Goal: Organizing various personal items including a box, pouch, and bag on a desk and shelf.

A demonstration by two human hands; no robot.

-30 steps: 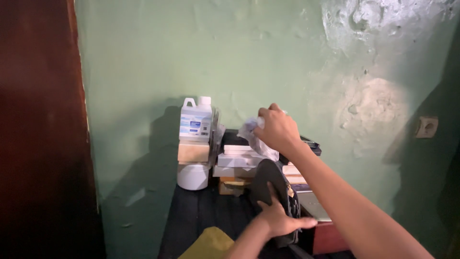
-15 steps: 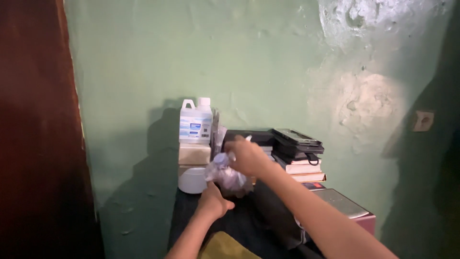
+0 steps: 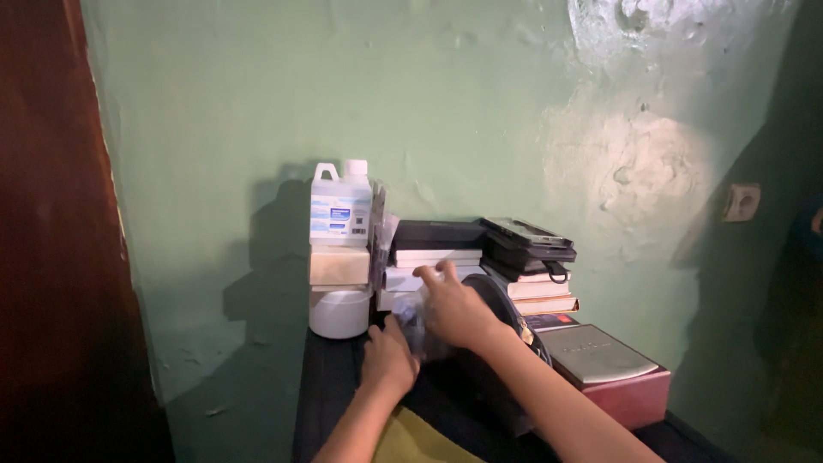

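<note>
My right hand (image 3: 454, 310) and my left hand (image 3: 390, 356) meet over a crumpled clear plastic bag (image 3: 413, 319) with something dark inside, low over the dark table (image 3: 330, 386). Both hands grip the bag, the right from above, the left from the lower left. A black bag (image 3: 506, 326) stands just right of my right wrist. Behind the hands rises a stack of books (image 3: 433, 257) with a black one on top.
A white jug with a blue label (image 3: 340, 206) sits on a beige box (image 3: 339, 265) above a white tub (image 3: 339, 314) at the left. A second book stack (image 3: 536, 274), a maroon box (image 3: 613, 377), yellow cloth (image 3: 411, 437), a wall socket (image 3: 741, 202).
My right hand brought the plastic bag down from the top of the book stack to the table. My left hand left the black bag and joined it on the plastic bag.
</note>
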